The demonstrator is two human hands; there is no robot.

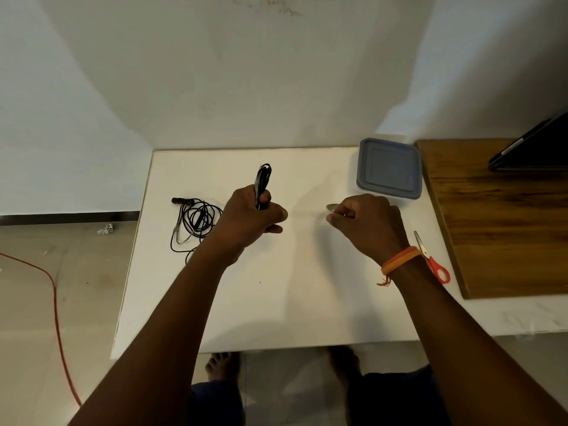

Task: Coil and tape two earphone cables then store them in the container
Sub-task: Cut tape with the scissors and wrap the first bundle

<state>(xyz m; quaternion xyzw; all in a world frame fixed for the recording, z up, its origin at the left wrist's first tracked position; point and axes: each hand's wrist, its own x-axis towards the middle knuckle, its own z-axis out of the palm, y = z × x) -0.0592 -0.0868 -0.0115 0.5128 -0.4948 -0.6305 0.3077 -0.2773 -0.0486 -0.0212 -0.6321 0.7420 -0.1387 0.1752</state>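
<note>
Above left hand [252, 216] grip, coiled earphone cable [263, 176] sticks up, pinched.

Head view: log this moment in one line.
left hand: grips coiled earphone cable | right hand: pinches tape | second cable: loose on table | container: lidded

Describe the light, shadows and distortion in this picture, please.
Head view: soft, dim light; the hands look dark against the white table; faint shadows lie on it between the left hand and right hand; the wide lens bends the table edges; the item in the right hand is blurred.
</note>
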